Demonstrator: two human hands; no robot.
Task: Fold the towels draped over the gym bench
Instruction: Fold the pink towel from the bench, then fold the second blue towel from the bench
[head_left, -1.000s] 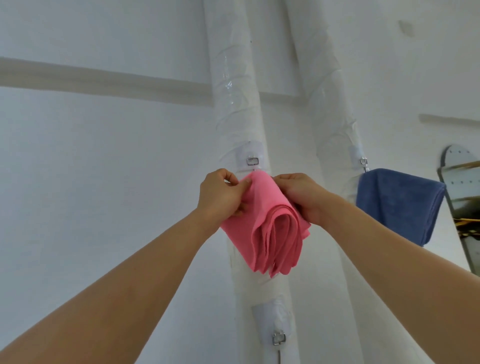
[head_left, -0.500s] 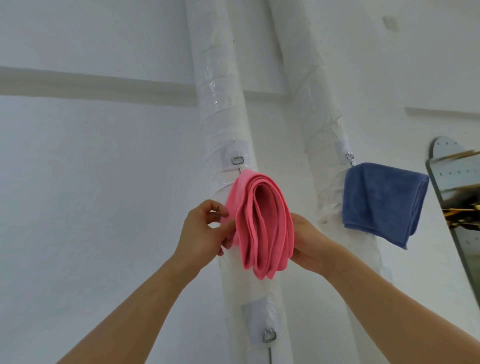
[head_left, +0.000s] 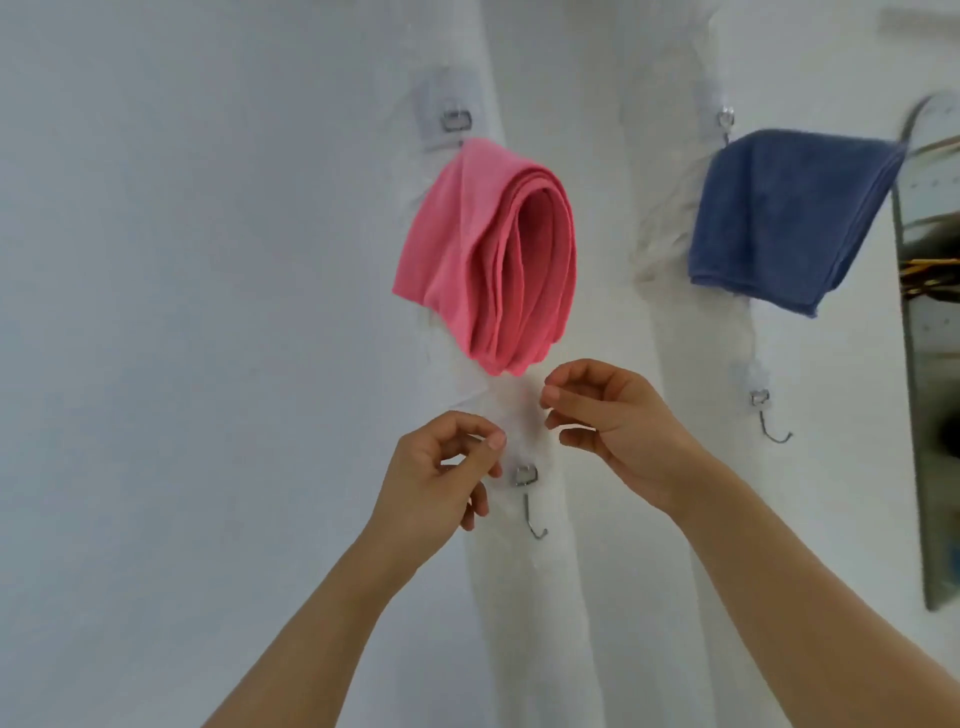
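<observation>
pink towel (head_left: 488, 260) now hangs folded on its own from the top hook on the left white pipe (head_left: 524, 597). left hand (head_left: 441, 478) and right hand (head_left: 618, 421) have let go and sit just below it, fingers loosely curled, holding nothing. blue towel (head_left: 784, 218) hangs to the right of the pink towel, so both look done.

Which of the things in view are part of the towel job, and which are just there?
Job: pink towel, folded, hanging on a hook; blue towel, folded, hanging; left hand and right hand, both empty.
Just there: bare hooks, wrapped pipes, mirror.
</observation>
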